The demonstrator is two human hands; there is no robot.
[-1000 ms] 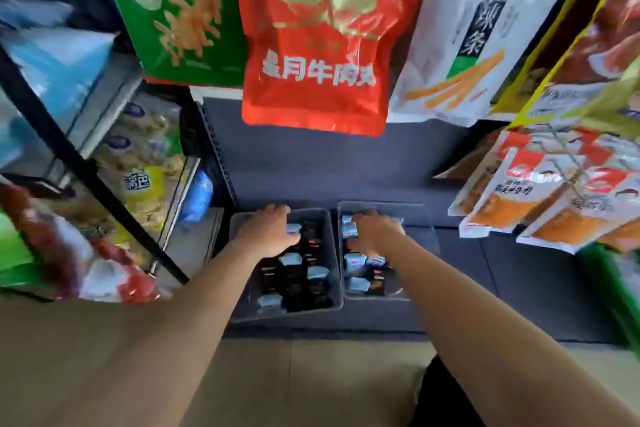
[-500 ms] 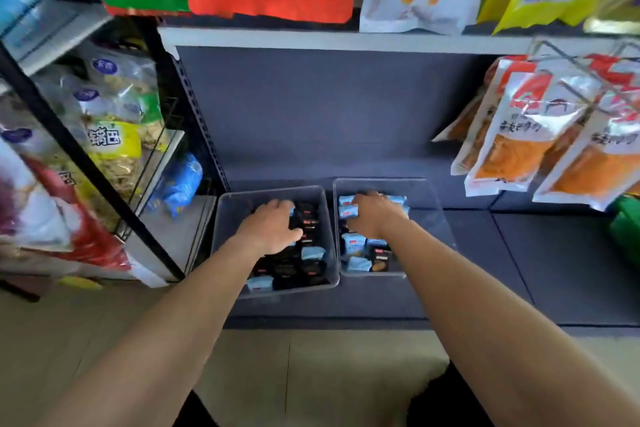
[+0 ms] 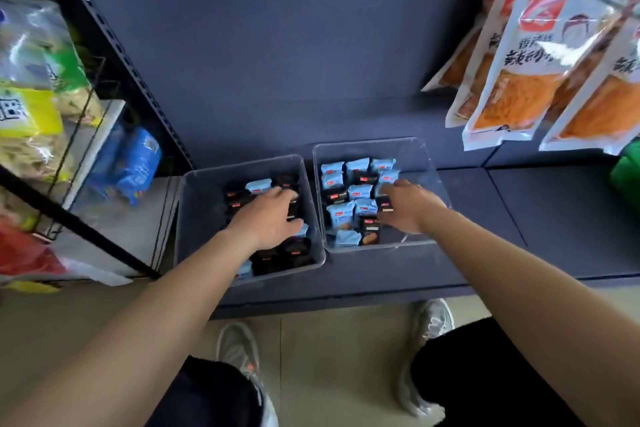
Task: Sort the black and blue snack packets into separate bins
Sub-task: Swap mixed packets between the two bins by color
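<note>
Hands [image 3: 266, 218] lower now in clear rectangular plastic bins [image 3: 429, 163] w/ glossy pkts [image 3: 360, 191].

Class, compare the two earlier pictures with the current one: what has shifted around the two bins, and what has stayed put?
The view has tilted down, so the hanging bags on top have left the picture and the shoes now show. The right hand has slid from the right bin's back rows toward its right side. Whether either hand grips a packet cannot be told. The left hand stays over the left bin; both bins are unmoved.
</note>
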